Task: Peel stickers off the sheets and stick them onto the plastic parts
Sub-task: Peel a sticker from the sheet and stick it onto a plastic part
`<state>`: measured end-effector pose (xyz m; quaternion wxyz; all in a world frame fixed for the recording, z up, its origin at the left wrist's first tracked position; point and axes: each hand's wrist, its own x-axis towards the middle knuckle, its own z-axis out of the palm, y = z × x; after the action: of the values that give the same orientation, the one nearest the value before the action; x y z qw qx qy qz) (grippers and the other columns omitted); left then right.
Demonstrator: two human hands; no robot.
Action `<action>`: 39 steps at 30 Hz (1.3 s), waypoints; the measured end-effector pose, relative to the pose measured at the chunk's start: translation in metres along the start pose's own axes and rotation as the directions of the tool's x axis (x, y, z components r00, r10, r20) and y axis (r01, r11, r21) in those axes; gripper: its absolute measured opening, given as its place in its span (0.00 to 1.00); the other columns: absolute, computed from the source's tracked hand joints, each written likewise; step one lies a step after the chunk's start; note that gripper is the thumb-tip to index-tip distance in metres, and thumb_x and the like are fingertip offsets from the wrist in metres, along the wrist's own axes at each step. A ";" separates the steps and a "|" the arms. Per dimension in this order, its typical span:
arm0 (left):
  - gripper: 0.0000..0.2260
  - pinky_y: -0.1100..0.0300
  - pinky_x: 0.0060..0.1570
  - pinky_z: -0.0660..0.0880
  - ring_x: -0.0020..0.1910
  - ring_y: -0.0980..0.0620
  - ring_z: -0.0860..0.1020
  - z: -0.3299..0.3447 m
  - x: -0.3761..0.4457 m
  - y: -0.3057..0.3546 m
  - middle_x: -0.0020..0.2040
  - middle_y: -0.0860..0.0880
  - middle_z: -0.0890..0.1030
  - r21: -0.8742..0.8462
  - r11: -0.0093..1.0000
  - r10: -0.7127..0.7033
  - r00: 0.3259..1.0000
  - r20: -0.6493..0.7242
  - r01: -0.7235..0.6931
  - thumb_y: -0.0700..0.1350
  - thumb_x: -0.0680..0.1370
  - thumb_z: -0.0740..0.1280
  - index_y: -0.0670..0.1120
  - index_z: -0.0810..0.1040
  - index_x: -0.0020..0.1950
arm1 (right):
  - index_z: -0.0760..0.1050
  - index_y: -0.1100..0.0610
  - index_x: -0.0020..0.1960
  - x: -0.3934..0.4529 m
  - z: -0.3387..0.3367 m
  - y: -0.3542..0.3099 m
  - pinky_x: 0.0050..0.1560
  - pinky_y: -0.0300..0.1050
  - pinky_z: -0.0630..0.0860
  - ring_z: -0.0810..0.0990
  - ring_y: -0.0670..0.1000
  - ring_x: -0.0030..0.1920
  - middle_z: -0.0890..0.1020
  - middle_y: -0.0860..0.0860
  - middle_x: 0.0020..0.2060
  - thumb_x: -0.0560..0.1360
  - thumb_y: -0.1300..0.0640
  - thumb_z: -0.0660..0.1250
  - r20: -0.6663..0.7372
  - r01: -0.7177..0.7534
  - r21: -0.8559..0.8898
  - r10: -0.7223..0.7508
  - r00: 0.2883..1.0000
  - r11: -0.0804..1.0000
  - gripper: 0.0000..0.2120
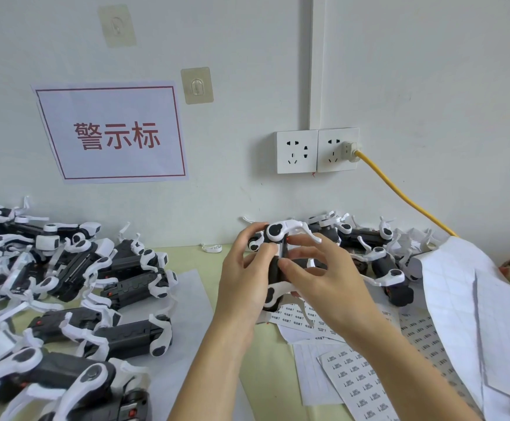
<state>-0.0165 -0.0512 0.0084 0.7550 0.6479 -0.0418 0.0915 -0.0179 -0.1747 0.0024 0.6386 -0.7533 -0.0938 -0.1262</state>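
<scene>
A black-and-white plastic part [275,233], shaped like a small robot dog with white legs, is held upright above the table's middle. My left hand [241,284] grips its body from the left side. My right hand [323,278] is at the part's front, thumb and forefinger pressed against the black body; any sticker under the fingertips is too small to see. Sticker sheets [357,381] with rows of small printed labels lie on the table below my right forearm.
A large heap of similar parts [65,287] fills the table's left side, and a smaller heap [378,256] lies behind my right hand. Peeled backing sheets [466,299] curl up at the right. A yellow cable [405,199] runs from the wall socket [337,150].
</scene>
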 end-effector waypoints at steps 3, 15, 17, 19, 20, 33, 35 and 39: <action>0.10 0.59 0.29 0.75 0.35 0.49 0.83 0.003 0.000 0.000 0.43 0.48 0.86 -0.016 1.000 -0.002 1.000 -0.019 0.002 0.48 0.79 0.65 0.63 0.80 0.53 | 0.77 0.45 0.60 0.001 0.000 0.002 0.49 0.49 0.83 0.85 0.47 0.46 0.83 0.45 0.50 0.75 0.54 0.72 -0.014 -0.016 0.012 0.016 1.000 1.000 0.15; 0.20 0.61 0.37 0.80 0.40 0.52 0.85 0.005 0.003 -0.005 0.42 0.49 0.86 -0.056 0.994 0.099 0.994 0.051 -0.096 0.36 0.79 0.60 0.58 0.81 0.59 | 0.78 0.48 0.55 0.001 -0.002 -0.003 0.47 0.43 0.80 0.86 0.46 0.43 0.85 0.46 0.44 0.76 0.51 0.71 -0.061 -0.011 0.174 0.021 0.998 0.985 0.08; 0.18 0.61 0.38 0.80 0.41 0.50 0.85 0.005 0.003 -0.005 0.43 0.48 0.86 -0.086 0.992 0.104 0.992 0.075 -0.097 0.37 0.77 0.63 0.55 0.81 0.61 | 0.79 0.49 0.53 0.002 -0.002 -0.002 0.47 0.44 0.81 0.86 0.48 0.43 0.85 0.46 0.42 0.76 0.53 0.72 -0.078 -0.014 0.199 0.030 0.997 0.980 0.06; 0.18 0.61 0.39 0.80 0.43 0.48 0.85 0.005 0.003 -0.006 0.45 0.46 0.87 -0.097 0.990 0.109 0.990 0.085 -0.101 0.38 0.76 0.64 0.56 0.81 0.61 | 0.80 0.52 0.51 0.003 -0.004 -0.003 0.43 0.45 0.81 0.86 0.50 0.43 0.86 0.48 0.42 0.77 0.56 0.71 -0.050 -0.028 0.238 0.041 0.998 0.971 0.04; 0.18 0.60 0.40 0.80 0.44 0.46 0.85 0.004 0.003 -0.006 0.46 0.45 0.87 -0.097 0.990 0.115 0.990 0.083 -0.106 0.37 0.78 0.64 0.56 0.81 0.61 | 0.80 0.53 0.52 0.003 -0.005 -0.002 0.42 0.44 0.80 0.86 0.51 0.42 0.86 0.50 0.42 0.77 0.58 0.71 -0.026 -0.036 0.258 0.044 0.999 0.966 0.04; 0.16 0.52 0.46 0.82 0.43 0.43 0.86 0.006 0.003 -0.008 0.48 0.46 0.87 -0.071 0.990 0.120 0.992 0.027 -0.118 0.40 0.78 0.72 0.61 0.82 0.58 | 0.82 0.45 0.52 0.009 -0.031 0.000 0.54 0.52 0.80 0.85 0.52 0.53 0.86 0.51 0.52 0.72 0.57 0.66 0.216 -0.100 0.270 0.041 0.976 0.958 0.13; 0.19 0.62 0.39 0.80 0.41 0.45 0.86 0.007 0.001 -0.008 0.46 0.48 0.87 -0.033 0.988 0.154 0.988 0.023 -0.153 0.39 0.75 0.75 0.61 0.82 0.59 | 0.80 0.40 0.52 0.010 -0.033 0.002 0.56 0.53 0.78 0.83 0.48 0.54 0.85 0.47 0.52 0.69 0.50 0.66 0.133 -0.083 0.239 0.052 0.990 0.968 0.13; 0.22 0.63 0.38 0.79 0.40 0.51 0.84 0.006 0.001 -0.010 0.45 0.47 0.86 0.026 0.981 0.190 0.978 0.088 -0.193 0.38 0.73 0.75 0.61 0.81 0.60 | 0.76 0.35 0.59 0.010 -0.036 0.002 0.58 0.50 0.75 0.80 0.37 0.54 0.80 0.41 0.57 0.69 0.41 0.67 0.023 0.014 0.211 -0.020 1.000 0.977 0.18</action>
<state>-0.0137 -0.0583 0.0002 0.7290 0.6571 -0.1345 0.1366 -0.0104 -0.2103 0.0094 0.7124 -0.6822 -0.1211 -0.1114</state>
